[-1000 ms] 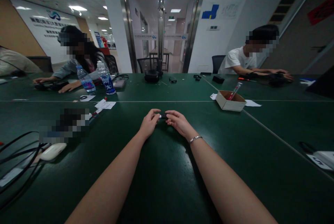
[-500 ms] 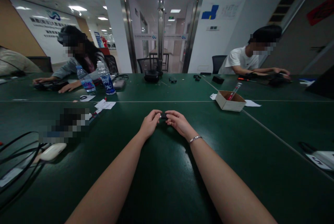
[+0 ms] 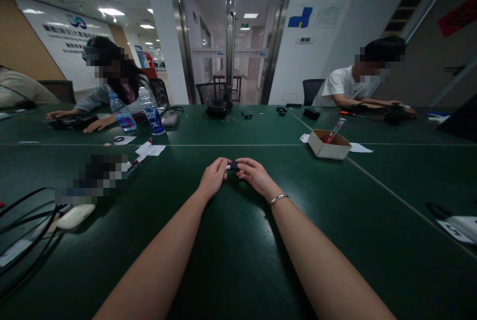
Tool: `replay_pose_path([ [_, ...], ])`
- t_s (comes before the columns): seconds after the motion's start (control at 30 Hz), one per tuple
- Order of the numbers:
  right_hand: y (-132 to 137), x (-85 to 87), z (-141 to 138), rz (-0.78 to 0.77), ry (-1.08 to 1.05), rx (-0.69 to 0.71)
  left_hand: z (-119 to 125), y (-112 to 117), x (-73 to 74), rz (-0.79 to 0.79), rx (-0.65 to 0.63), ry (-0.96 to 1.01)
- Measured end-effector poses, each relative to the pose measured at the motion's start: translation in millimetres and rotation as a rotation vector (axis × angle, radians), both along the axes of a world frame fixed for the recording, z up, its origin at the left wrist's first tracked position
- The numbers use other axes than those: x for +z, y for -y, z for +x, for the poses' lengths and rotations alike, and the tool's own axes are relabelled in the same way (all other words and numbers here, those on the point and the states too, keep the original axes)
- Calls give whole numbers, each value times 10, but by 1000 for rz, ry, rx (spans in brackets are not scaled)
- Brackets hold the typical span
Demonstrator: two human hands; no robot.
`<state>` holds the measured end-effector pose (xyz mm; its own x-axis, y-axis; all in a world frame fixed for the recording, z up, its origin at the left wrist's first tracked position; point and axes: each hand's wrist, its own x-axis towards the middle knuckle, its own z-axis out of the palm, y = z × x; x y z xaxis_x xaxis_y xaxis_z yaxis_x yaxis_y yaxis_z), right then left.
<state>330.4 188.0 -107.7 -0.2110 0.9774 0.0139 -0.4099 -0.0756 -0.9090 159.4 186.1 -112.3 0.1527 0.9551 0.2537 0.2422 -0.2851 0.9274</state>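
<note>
A small black stick with a shiny silver end, which looks like a USB stick, is held level just above the green table between my two hands. My left hand pinches its silver end with thumb and fingertips. On the black end, the fingers of my right hand are closed in a pinch, and a silver bracelet circles that wrist. Fingertips cover both ends of the stick, so only its middle shows.
A cardboard box holding a red-and-clear tube stands right of my hands. Two bottles, paper slips and a white oval case with black cables lie left. Co-workers sit across the green table.
My left fingers have shifted slightly left, and more of the stick's silver part shows between my hands. The right hand stays put. A co-worker's hands at the right have moved slightly.
</note>
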Motion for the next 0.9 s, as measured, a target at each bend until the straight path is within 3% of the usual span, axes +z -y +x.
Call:
replay_pose_path([
  [0.9, 16, 15, -1, 0, 24, -8, 8, 17, 31, -16, 16, 5],
])
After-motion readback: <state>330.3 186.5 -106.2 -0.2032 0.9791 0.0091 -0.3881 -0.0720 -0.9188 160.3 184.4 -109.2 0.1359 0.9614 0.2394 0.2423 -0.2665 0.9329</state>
